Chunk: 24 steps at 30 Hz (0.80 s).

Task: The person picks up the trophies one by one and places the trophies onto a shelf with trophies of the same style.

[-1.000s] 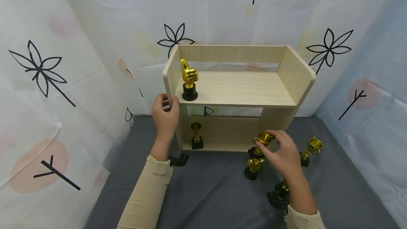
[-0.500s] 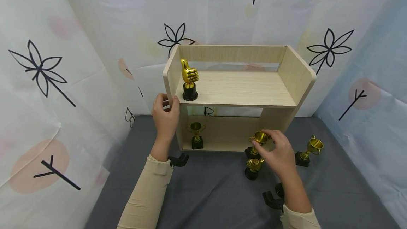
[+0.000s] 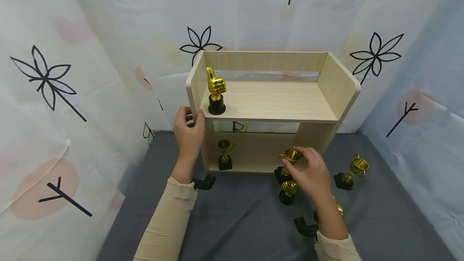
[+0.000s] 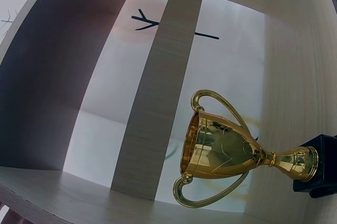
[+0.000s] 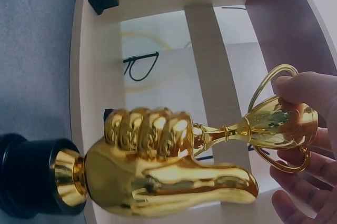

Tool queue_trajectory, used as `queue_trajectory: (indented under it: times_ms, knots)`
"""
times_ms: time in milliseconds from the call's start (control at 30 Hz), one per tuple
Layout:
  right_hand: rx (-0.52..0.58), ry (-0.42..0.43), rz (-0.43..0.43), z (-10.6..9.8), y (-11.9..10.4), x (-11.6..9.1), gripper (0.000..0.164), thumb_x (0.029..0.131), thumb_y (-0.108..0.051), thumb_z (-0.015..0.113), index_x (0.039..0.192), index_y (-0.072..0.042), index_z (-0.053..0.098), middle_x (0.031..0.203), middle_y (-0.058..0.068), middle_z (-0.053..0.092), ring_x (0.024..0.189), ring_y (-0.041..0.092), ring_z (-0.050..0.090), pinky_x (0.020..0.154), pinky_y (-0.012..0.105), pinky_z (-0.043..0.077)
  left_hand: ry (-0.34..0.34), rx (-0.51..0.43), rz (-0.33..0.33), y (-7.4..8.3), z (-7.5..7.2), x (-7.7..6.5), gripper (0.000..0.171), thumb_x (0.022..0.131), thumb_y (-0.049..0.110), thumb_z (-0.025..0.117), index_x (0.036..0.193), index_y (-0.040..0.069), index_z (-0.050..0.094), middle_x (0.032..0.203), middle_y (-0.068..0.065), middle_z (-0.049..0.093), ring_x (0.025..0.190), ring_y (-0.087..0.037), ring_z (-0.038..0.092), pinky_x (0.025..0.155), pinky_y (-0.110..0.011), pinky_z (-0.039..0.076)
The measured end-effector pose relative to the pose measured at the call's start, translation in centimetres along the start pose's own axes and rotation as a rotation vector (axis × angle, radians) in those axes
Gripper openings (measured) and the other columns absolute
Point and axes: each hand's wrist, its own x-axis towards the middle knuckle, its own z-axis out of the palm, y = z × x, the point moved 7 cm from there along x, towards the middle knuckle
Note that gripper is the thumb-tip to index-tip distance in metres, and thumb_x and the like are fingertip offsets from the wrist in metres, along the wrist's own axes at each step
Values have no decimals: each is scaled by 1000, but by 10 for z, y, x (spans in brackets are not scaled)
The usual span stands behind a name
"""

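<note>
My left hand [image 3: 189, 134] grips the left side panel of a two-tier wooden shelf [image 3: 272, 100]. With thumb and fingers, my right hand [image 3: 314, 174] holds a gold trophy cup [image 3: 291, 156] by its bowl, upright at the front of the lower tier's right half. In the right wrist view a thumbs-up trophy [image 5: 158, 166] overlaps the held cup's black base. That same trophy stands on the table just in front. Another trophy cup [image 4: 221, 147] stands at the lower tier's left end, seen close in the left wrist view.
A second thumbs-up trophy [image 3: 216, 88] stands at the upper tier's left end. On the grey cloth [image 3: 232, 216], another trophy cup [image 3: 357, 168] is at the right. A further gold trophy [image 3: 339, 208] is mostly hidden behind my right wrist. Patterned fabric [image 3: 253, 19] hangs behind the shelf.
My right hand has slid left along the shelf front with the trophy cup, uncovering the base of the cup at the right. My left hand stays on the side panel.
</note>
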Motion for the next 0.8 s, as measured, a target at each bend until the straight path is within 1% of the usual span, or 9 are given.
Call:
queue_trajectory:
  times_ms: [267,433,567,800]
  knots:
    - [8,-47,43,11,-4,2,46,83,-20,92,121,-1,74,114,17,73,105,38,68,87,59,57,0,1,4,0,0,1,25,103,27,65,108,2,68,109,-16,65,95,-29,72,80,-50,62]
    - [5,-78,66,19,-7,4,47,84,-23,91,122,-2,73,114,15,72,105,37,68,88,58,57,-2,-2,2,1,-1,1,25,103,26,65,108,2,68,108,-16,65,95,-29,71,79,-50,62]
    - [9,-81,69,24,-11,5,47,84,-22,91,122,-2,73,113,15,72,104,36,69,87,57,58,-11,-2,-1,1,0,0,24,103,27,65,108,3,68,109,-15,65,95,-28,72,80,-49,62]
    - [5,-93,76,32,-16,5,48,84,-24,92,122,-3,73,115,15,72,105,36,68,86,56,58,-17,9,3,1,0,0,25,104,28,65,110,4,68,110,-15,65,96,-29,72,81,-52,62]
